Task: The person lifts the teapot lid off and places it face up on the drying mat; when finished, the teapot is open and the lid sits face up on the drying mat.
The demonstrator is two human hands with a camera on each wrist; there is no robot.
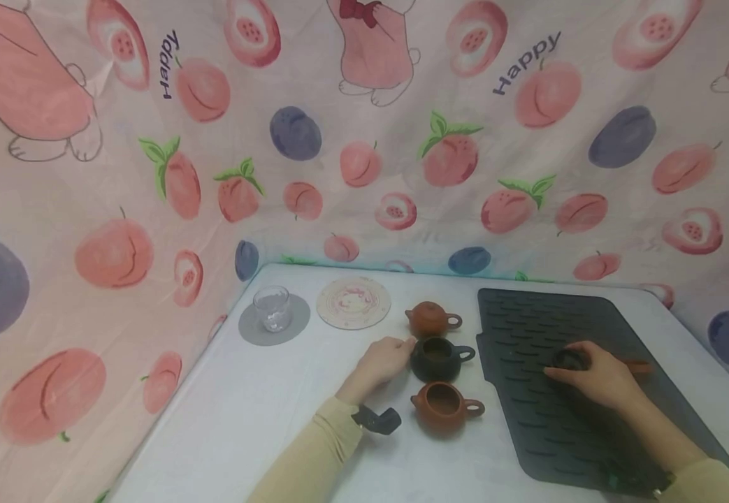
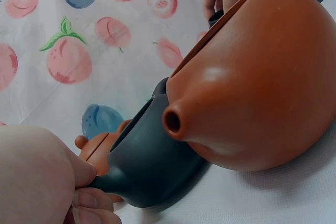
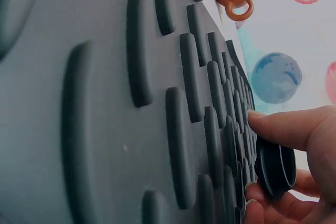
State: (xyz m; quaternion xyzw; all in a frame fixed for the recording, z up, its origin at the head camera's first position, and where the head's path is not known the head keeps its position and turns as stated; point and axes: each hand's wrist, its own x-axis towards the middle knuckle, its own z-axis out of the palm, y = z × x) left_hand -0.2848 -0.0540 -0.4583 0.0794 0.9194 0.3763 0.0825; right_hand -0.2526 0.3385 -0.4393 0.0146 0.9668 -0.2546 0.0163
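Note:
My left hand (image 1: pixel 384 360) pinches the spout of a lidless black teapot (image 1: pixel 435 362) between thumb and fingers. In the left wrist view that spout tip disappears into the grip. Over the ribbed dark mat, my right hand (image 1: pixel 600 376) holds a small round black lid (image 3: pixel 275 169) by its edge, its hollow side facing up, close to the mat's surface. Behind the black teapot stands a lidded reddish-brown teapot (image 1: pixel 430 319). In front of it, another reddish-brown teapot (image 1: pixel 442 409) stands without a lid, its opening showing.
The dark grey drying mat (image 1: pixel 509 391) covers the table's right side. A reddish-brown piece (image 1: pixel 639 367), partly hidden by my right hand, lies on it. At the back left are a clear glass (image 1: pixel 272 309) on a grey coaster (image 1: pixel 301 328) and a patterned round coaster (image 1: pixel 354 303).

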